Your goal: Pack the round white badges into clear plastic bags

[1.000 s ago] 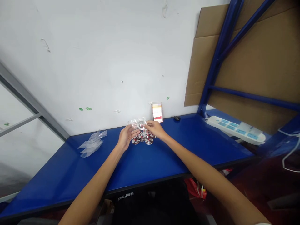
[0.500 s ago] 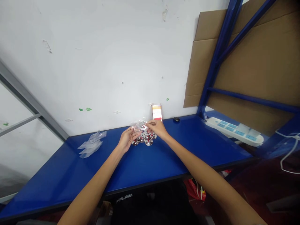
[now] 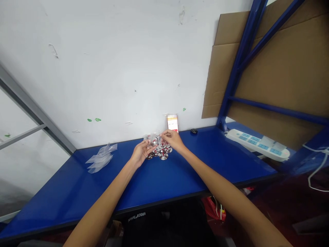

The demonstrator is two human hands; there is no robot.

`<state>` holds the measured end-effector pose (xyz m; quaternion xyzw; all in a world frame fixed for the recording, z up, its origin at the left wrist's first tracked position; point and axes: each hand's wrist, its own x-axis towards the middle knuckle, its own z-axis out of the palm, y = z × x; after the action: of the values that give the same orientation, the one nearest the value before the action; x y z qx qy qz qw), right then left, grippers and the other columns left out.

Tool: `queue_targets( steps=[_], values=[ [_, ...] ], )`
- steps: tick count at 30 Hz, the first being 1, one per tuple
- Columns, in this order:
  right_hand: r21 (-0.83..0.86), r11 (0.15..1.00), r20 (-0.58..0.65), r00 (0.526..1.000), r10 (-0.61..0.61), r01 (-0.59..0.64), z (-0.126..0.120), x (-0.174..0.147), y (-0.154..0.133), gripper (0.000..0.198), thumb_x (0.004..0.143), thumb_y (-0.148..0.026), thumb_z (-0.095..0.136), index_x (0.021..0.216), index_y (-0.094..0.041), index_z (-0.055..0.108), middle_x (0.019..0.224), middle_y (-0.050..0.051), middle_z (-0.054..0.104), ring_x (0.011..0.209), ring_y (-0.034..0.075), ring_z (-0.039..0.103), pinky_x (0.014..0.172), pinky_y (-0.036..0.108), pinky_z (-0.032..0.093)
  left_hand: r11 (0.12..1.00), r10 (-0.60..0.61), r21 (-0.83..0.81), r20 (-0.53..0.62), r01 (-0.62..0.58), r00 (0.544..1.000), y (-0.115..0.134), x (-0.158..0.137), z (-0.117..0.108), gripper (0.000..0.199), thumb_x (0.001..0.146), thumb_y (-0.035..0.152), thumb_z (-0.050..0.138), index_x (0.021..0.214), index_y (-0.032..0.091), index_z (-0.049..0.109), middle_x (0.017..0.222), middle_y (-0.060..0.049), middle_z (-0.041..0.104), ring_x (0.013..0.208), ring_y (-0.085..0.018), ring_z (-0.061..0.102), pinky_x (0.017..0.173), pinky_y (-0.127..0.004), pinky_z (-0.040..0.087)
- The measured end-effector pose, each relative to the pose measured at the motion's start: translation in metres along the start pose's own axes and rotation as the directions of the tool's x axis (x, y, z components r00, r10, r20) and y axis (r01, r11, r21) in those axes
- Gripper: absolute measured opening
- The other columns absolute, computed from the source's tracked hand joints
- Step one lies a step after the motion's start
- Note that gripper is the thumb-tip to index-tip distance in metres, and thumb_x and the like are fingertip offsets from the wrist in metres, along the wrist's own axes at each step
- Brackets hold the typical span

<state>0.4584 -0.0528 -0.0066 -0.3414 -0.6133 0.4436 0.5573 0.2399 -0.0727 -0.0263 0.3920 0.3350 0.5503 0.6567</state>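
My left hand (image 3: pixel 140 152) is closed on a clear plastic bag (image 3: pixel 149 138), held above the table. A shiny round metal piece with a bit of red (image 3: pixel 154 141) shows in or behind the clear film; the glare makes it hard to tell which. At the bag's right edge, the thumb and fingers of my right hand (image 3: pixel 171 139) are pinched on the film. Below both hands lies a pile of similar shiny metal discs with red parts (image 3: pixel 163 156), partly hidden by the hands and the bag.
On the left of the blue table (image 3: pixel 154 185) lie several flat clear bags (image 3: pixel 101 158). A lit phone (image 3: pixel 172 122) leans on the wall behind my right hand. Farther right are a black computer mouse (image 3: pixel 194 131) and a white power strip (image 3: pixel 257 143).
The metal piece between my hands has shifted slightly left and down, away from my right fingertips. My right hand stays at the bag's edge, and my left hand has barely moved.
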Motion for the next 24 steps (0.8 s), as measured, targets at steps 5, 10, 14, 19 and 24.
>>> queue_targets(
  steps=[5,10,14,19,24],
  values=[
    [-0.002,0.996,0.026,0.996,-0.090,0.090,0.002,-0.001,-0.008,0.040,0.084,-0.061,0.081,0.086,-0.023,0.068,0.079,0.003,0.072,0.079,0.023,0.074,0.073,0.036,0.066,1.000,0.002,-0.024,0.019,-0.001,1.000,-0.001,0.001,-0.003,0.006,0.095,0.017,0.071,0.100,0.014,0.072,0.103,-0.011,0.077,0.110,-0.028,0.078,0.115,-0.047,0.058],
    [0.039,0.992,0.000,0.993,-0.120,0.120,0.001,0.002,-0.007,0.042,0.085,-0.063,0.080,0.089,-0.024,0.067,0.088,0.003,0.069,0.088,0.025,0.074,0.080,0.040,0.068,1.000,0.018,-0.015,-0.012,-0.018,1.000,-0.001,0.003,-0.006,0.006,0.095,0.019,0.071,0.100,0.015,0.072,0.104,-0.011,0.077,0.113,-0.026,0.077,0.113,-0.045,0.059],
    [0.052,0.989,-0.116,0.985,-0.130,0.137,-0.003,0.005,-0.001,0.040,0.087,-0.061,0.078,0.089,-0.023,0.066,0.088,0.003,0.067,0.083,0.022,0.073,0.073,0.036,0.067,0.999,0.031,-0.007,-0.039,-0.032,0.999,0.001,0.006,-0.009,0.009,0.093,0.019,0.073,0.101,0.014,0.073,0.104,-0.012,0.077,0.108,-0.025,0.077,0.111,-0.044,0.061],
    [0.041,0.991,-0.301,0.948,-0.108,0.126,-0.015,0.012,0.008,0.040,0.085,-0.060,0.078,0.092,-0.022,0.066,0.090,0.003,0.070,0.079,0.021,0.071,0.068,0.033,0.066,0.998,0.064,-0.013,-0.066,-0.065,0.996,0.008,0.008,-0.013,0.007,0.090,0.015,0.072,0.096,0.013,0.073,0.100,-0.009,0.077,0.096,-0.021,0.077,0.109,-0.042,0.062],
    [0.025,0.990,-0.331,0.936,-0.124,0.140,-0.022,0.018,0.016,0.036,0.085,-0.057,0.076,0.090,-0.022,0.067,0.087,0.002,0.071,0.072,0.019,0.070,0.062,0.032,0.065,0.993,0.118,0.005,-0.126,-0.118,0.985,0.014,0.010,-0.017,0.013,0.085,0.007,0.074,0.096,0.013,0.071,0.093,-0.007,0.077,0.090,-0.018,0.077,0.108,-0.044,0.062]
  ],
)
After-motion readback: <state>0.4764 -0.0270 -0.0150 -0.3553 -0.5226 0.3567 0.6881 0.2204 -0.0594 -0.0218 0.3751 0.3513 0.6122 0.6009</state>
